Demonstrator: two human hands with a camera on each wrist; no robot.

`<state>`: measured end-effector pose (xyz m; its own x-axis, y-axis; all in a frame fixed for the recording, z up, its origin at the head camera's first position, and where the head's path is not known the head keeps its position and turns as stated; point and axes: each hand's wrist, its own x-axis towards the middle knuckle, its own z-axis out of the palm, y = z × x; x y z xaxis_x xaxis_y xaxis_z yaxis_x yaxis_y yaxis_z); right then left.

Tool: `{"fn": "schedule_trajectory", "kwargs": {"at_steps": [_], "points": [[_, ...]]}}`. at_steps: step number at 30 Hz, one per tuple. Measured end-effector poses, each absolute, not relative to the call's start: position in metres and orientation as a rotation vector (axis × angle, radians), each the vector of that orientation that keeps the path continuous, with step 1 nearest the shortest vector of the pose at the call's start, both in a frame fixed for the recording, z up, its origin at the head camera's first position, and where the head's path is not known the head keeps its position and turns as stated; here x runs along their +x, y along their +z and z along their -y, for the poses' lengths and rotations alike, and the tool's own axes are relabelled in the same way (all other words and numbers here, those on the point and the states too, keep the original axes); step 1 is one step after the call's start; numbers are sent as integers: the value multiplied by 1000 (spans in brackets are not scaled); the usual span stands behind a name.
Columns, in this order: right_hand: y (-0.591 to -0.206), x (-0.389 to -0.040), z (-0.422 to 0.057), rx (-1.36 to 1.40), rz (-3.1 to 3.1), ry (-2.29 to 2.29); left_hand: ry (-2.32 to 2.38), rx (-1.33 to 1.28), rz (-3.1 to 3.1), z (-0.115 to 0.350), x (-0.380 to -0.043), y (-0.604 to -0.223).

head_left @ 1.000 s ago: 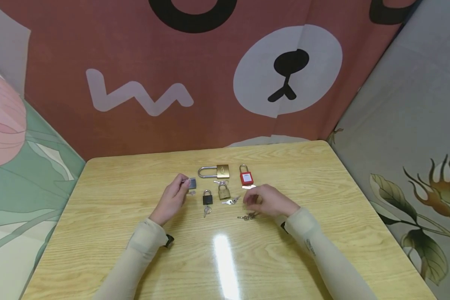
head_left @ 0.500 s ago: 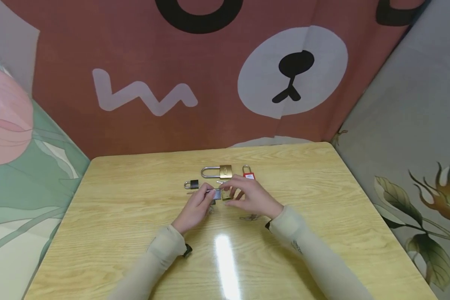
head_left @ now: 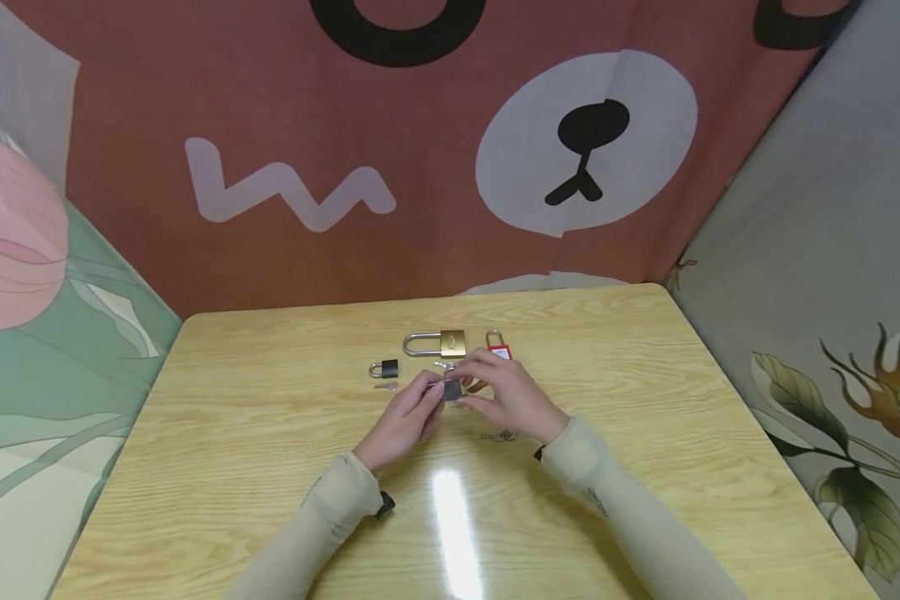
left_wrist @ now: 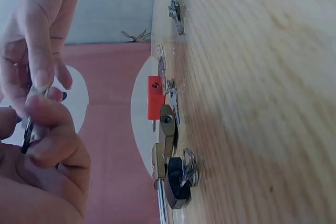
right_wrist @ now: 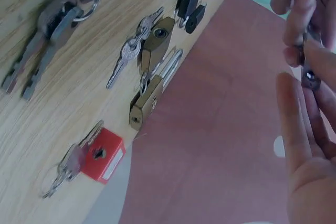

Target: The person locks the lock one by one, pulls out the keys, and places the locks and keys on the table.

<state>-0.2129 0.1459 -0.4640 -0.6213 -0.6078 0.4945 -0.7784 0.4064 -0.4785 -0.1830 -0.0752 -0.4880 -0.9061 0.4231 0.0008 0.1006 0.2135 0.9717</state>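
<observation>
My left hand point(head_left: 401, 421) pinches a small dark grey padlock point(head_left: 452, 390) between thumb and fingers, held up above the table. From the other side my right hand point(head_left: 517, 400) has its thumb and fingers on the same padlock. The right wrist view shows the padlock's keyhole end point(right_wrist: 311, 80) between the fingers of the two hands. Most of its body and shackle is hidden by fingers. Beneath the hands, a brass padlock point(left_wrist: 167, 127) and a black padlock point(left_wrist: 177, 182) with ringed keys rest on the wooden table point(head_left: 307, 500).
Behind the hands lie a long-shackle brass padlock point(head_left: 452, 343) and a red padlock point(head_left: 499, 352). To the left is another black padlock point(head_left: 384, 368) with a key point(head_left: 386, 386) in front. A key bunch point(head_left: 502, 436) sits below my right wrist. Printed cloth point(head_left: 307, 267) backs the table.
My left hand has carried the grey padlock to the right, towards the middle. My right hand has moved left from above the keys to meet it, and both now hold the padlock.
</observation>
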Motion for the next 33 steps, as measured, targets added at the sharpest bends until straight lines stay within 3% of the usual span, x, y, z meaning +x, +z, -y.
{"fn": "schedule_trajectory", "kwargs": {"at_steps": [14,23,33], "points": [[-475,-209,-176,1090,2559,1149,1705,628,-2316,81,-184,-490],[-492,-203,-179,1027,2695,1186,1409,707,-2496,80,-173,-496],[-504,-194,-163,1006,2845,791,1187,811,-2552,86,-164,-506]]}}
